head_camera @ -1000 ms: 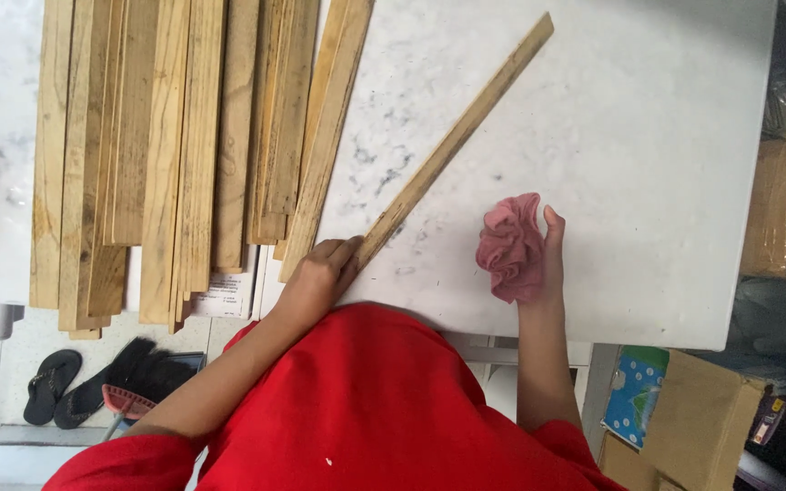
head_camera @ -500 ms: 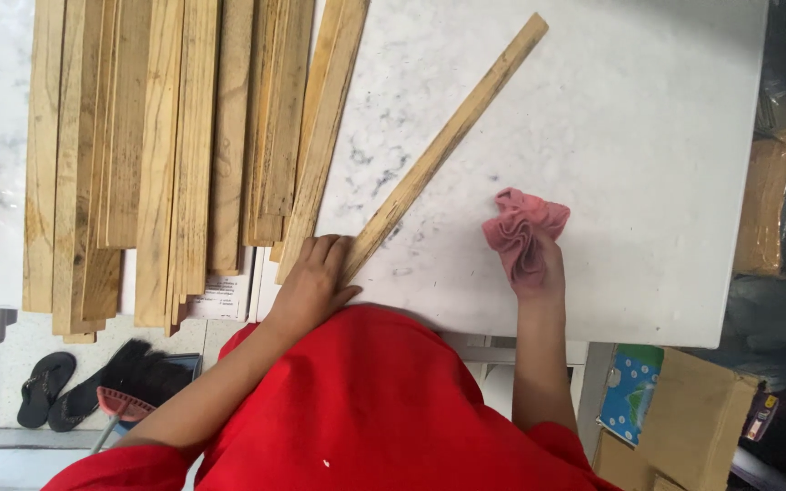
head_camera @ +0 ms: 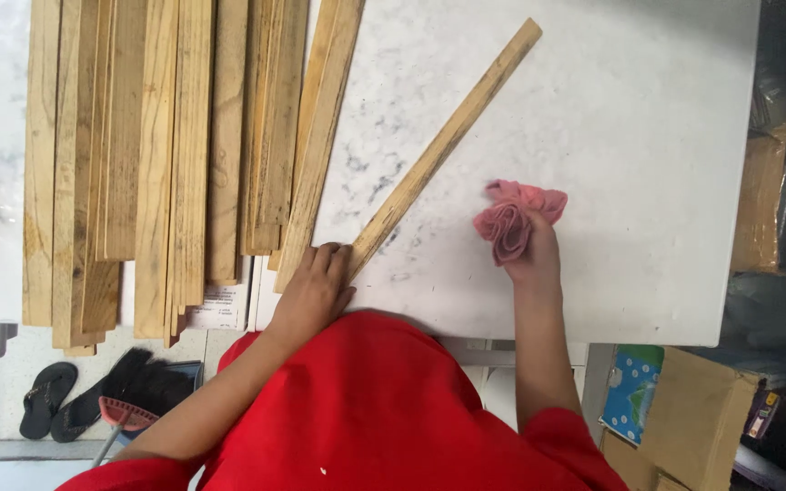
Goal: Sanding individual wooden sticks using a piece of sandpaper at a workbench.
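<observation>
My left hand (head_camera: 316,289) grips the near end of a long wooden strip (head_camera: 448,141) that lies slanted across the white marbled table (head_camera: 629,136), its far end pointing up and right. My right hand (head_camera: 534,255) holds a crumpled pink cloth (head_camera: 513,218) pressed against the table, a little to the right of the strip. A stack of several similar wooden strips (head_camera: 175,155) covers the table's left part, just left of my left hand.
Cardboard boxes (head_camera: 693,418) and a blue patterned packet (head_camera: 631,391) stand on the floor at the lower right. Black sandals (head_camera: 47,409) and a red-handled brush (head_camera: 125,414) lie on the floor at the lower left. Dark clutter fills the right edge.
My right hand slid the pink cloth a short way across the table, turning it from upright to flatter. The left hand and the slanted strip stayed in place.
</observation>
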